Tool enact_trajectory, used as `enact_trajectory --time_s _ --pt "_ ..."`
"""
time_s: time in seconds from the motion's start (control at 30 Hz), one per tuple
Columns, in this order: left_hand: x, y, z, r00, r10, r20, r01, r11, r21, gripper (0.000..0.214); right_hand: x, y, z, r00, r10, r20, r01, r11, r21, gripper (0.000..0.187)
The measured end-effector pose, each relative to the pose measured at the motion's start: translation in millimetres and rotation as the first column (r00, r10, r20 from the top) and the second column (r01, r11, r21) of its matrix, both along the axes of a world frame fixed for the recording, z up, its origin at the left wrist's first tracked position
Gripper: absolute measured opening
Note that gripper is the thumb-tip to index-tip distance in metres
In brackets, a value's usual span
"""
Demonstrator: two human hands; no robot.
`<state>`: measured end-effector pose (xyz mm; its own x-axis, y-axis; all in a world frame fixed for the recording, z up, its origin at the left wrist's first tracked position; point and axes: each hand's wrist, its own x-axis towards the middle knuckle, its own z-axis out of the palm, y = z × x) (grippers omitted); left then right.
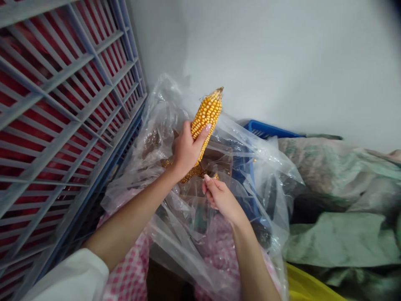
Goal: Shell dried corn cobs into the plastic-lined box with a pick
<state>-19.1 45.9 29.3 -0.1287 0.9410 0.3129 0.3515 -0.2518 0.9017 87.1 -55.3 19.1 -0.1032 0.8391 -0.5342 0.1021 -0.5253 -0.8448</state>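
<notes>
My left hand [188,151] is wrapped around an ear of corn [208,112], which is tilted with its brown, dry tip up. Rows of yellow kernels cover the part that shows. Just below it, my right hand [216,193] has its fingers closed on a thin dark rod-like tool [201,165]; the tool's far end meets the lower end of the ear, and its handle is hidden in the fingers. Loose corn kernels [188,174] lie beneath both hands, inside a clear plastic bag [178,228] that is spread wide.
A tall slatted plastic crate [67,121] with red contents stands close on the left. Behind the bag is a blue basket [272,128]. Woven sacks [338,171] are piled at the right, with a yellow bag [308,284] below. A pale wall [266,58] rises at the back.
</notes>
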Motion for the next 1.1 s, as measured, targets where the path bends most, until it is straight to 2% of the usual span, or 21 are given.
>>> enact_trajectory --time_s 0.1,0.23,0.47,0.6,0.77,0.9,1.1 --pt "-0.3 0.2 -0.6 1.0 -0.006 -0.013 0.007 1.0 0.021 0.035 -8.2 -0.8 -1.4 0.991 -0.082 -0.105 0.072 0.993 -0.096 0.049" --pt "-1.0 1.2 -2.3 0.998 0.054 0.026 -0.054 0.999 0.004 0.035 -17.5 -2.0 -1.4 0.962 -0.158 -0.225 0.129 0.982 -0.139 0.048" --pt "-2.1 -1.3 -3.0 0.996 0.026 -0.08 -0.025 1.0 0.018 0.036 -13.8 2.8 -3.4 0.913 -0.17 -0.37 0.096 0.973 -0.211 0.044" --pt "-3.6 -6.7 0.9 0.976 -0.08 -0.2 0.092 0.995 0.05 0.035 -1.9 5.7 -2.3 0.933 -0.102 -0.346 0.025 0.975 -0.22 0.042" --pt "-5.5 -8.9 2.9 0.945 -0.171 -0.278 0.184 0.983 0.021 0.036 -2.5 4.7 0.8 0.97 -0.101 -0.221 0.067 0.985 -0.159 0.043" --pt "-4.4 -4.7 -1.0 0.962 -0.173 -0.21 0.17 0.985 -0.03 0.036 -10.2 3.7 0.1 0.974 -0.143 -0.176 0.124 0.985 -0.116 0.044" --pt "0.7 3.0 -8.1 0.998 -0.058 0.023 0.061 0.991 -0.123 0.039 -16.8 3.9 -5.9 0.961 -0.19 -0.2 0.177 0.981 -0.083 0.044"
